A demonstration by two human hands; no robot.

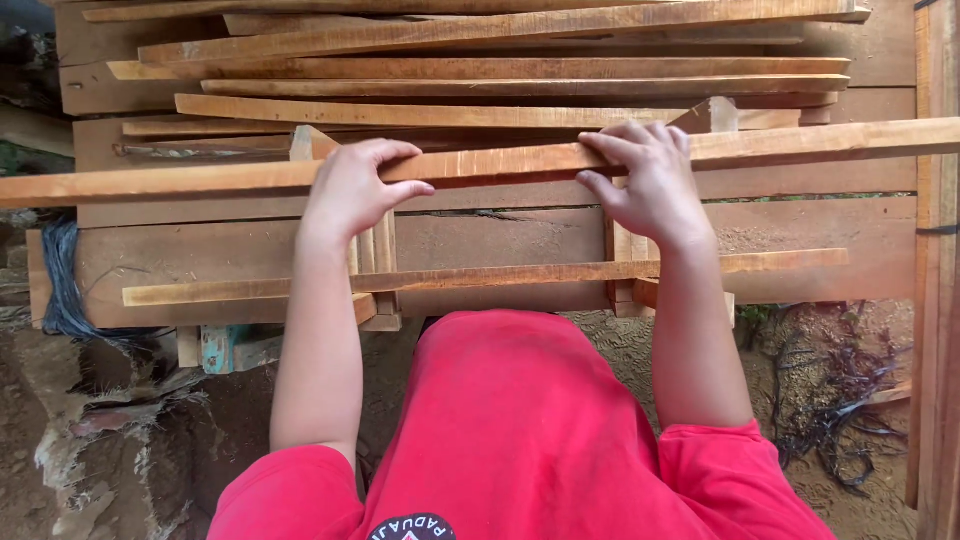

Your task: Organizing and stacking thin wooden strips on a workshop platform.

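Currently both hands are on one long wooden slat point(500, 160) that runs across the whole frame at mid-upper height, slightly tilted, its right end higher than its left. Left hand point(352, 190) sits left of centre: fingers curled over the slat's top edge, thumb pointing right just below it, so the hand is clamped on the slat. Right hand point(648, 180) sits right of centre: fingers together and draped over the top of the same slat, thumb under its lower edge, also gripping it. Slat lies above a wide plank bench point(820, 235) that spans the middle of the frame. A second thinner slat point(500, 275) lies nearer the person, lower-centre, roughly parallel, passing under both forearms, untouched by either hand. Short upright wooden blocks point(380, 270) stand below the left hand and more below the right wrist; can't tell if they touch the held slat. Stack of long slats point(500, 70) fills the upper part of the frame, well behind the hands. More planks point(935, 300) stand on edge along the right side. Blue cord bundle point(60, 280) hangs at the left edge. Red shirt point(510, 430) fills the bottom centre, bare dirt ground point(120, 450) lower left.
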